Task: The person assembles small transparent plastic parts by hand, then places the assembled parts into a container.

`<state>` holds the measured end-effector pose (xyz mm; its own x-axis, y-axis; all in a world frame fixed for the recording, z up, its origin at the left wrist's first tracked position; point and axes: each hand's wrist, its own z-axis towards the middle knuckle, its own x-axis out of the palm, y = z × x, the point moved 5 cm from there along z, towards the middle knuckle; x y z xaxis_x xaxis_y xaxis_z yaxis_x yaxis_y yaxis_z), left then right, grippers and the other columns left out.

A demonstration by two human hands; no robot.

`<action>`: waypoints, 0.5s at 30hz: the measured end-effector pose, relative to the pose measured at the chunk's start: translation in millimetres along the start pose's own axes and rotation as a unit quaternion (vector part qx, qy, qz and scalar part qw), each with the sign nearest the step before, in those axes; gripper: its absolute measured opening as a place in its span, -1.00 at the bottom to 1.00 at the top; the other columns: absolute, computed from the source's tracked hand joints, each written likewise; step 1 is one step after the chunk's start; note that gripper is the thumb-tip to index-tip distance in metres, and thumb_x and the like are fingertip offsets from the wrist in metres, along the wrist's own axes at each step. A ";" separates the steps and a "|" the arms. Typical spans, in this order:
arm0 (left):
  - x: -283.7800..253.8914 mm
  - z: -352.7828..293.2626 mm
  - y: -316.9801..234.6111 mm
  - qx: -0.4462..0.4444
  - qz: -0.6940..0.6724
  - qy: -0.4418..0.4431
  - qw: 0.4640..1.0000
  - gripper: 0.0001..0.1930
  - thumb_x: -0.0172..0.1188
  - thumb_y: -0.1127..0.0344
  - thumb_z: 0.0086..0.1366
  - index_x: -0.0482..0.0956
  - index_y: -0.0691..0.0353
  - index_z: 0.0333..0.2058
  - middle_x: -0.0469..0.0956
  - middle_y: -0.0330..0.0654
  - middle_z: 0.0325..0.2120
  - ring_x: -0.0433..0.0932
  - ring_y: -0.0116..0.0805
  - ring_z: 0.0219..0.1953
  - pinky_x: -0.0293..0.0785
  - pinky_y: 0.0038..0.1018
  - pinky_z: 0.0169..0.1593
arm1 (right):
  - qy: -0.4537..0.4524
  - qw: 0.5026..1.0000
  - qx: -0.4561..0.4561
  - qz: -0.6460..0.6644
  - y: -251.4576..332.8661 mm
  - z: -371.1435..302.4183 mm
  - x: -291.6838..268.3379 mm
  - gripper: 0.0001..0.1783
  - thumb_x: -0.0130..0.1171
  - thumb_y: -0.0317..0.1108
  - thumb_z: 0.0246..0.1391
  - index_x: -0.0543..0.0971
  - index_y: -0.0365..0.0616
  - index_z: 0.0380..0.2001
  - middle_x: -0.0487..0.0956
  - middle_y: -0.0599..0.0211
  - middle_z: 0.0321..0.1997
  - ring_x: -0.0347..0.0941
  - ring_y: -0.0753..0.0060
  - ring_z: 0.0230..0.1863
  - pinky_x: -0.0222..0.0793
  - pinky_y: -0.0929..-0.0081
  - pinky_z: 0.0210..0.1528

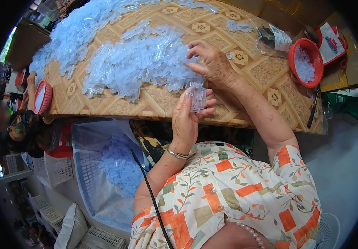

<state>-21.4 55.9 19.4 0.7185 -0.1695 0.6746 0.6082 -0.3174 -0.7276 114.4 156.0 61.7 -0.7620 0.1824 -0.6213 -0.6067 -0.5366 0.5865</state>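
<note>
My left hand, with a silver bangle at its wrist, grips a few flat clear plastic pieces between thumb and fingers at the table's front edge. Just above it, my right hand reaches over the right end of a pile of bluish clear plastic pieces. Its thumb and fingers are curved but apart, and nothing shows between them. The pile spreads across the patterned table in front of me.
A larger heap of clear pieces lies far left. On the right stand a red basket of small clear parts, a wrapped dark roll and a black-handled tool. Below left, a lined crate holds more pieces. Another person sits far left beside a red basket.
</note>
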 end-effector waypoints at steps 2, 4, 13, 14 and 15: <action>2.0 1.5 2.8 -0.006 0.011 0.000 1.000 -0.54 -0.24 0.15 0.56 0.29 0.42 0.19 0.51 0.23 0.05 0.65 -0.10 -0.07 0.68 -0.38 -0.10 | -0.022 1.000 -0.007 -0.014 1.5 -8.1 -12.1 -0.82 0.31 -0.31 -0.01 0.60 -0.12 -0.33 0.57 0.30 -0.11 0.56 0.27 -0.20 0.50 0.37 -0.13; 1.7 2.3 4.8 -0.006 0.020 0.002 1.000 -0.54 -0.25 0.15 0.56 0.29 0.42 0.19 0.50 0.23 0.05 0.65 -0.10 -0.07 0.68 -0.38 -0.10 | -0.005 0.991 0.099 0.094 -6.4 -22.2 -24.8 -0.88 0.28 -0.41 0.03 0.60 -0.15 -0.33 0.60 0.36 -0.11 0.55 0.53 -0.26 0.48 0.55 -0.20; 18.0 13.5 18.1 -0.043 0.020 0.020 0.999 -0.49 -0.24 0.08 0.56 0.24 0.37 0.27 0.50 0.15 0.05 0.64 -0.14 -0.09 0.66 -0.37 -0.09 | -0.023 0.948 0.262 0.177 -39.9 -139.9 -82.9 -0.88 0.26 -0.50 0.06 0.57 -0.28 -0.31 0.59 0.23 0.00 0.56 0.45 -0.10 0.48 0.60 -0.15; 20.1 14.1 20.9 -0.048 0.013 0.020 0.999 -0.47 -0.26 0.07 0.56 0.22 0.36 0.28 0.49 0.16 0.05 0.63 -0.12 -0.08 0.66 -0.36 -0.08 | -0.028 0.973 0.215 0.077 -35.4 -143.7 -91.4 -0.87 0.26 -0.51 0.05 0.56 -0.29 -0.30 0.59 0.21 0.00 0.56 0.37 -0.06 0.49 0.57 -0.15; 22.9 14.5 22.8 -0.053 0.013 0.025 0.998 -0.47 -0.26 0.07 0.56 0.22 0.36 0.28 0.49 0.16 0.05 0.63 -0.12 -0.08 0.66 -0.36 -0.08 | -0.033 0.972 0.219 0.075 -29.9 -147.6 -98.5 -0.87 0.26 -0.51 0.05 0.56 -0.29 -0.30 0.59 0.21 0.00 0.56 0.37 -0.06 0.49 0.57 -0.15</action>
<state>13.8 58.4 16.4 0.7148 -0.2237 0.6626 0.5485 -0.4085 -0.7296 241.1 32.5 28.6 -0.8532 0.1889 -0.4861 -0.5153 -0.1612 0.8417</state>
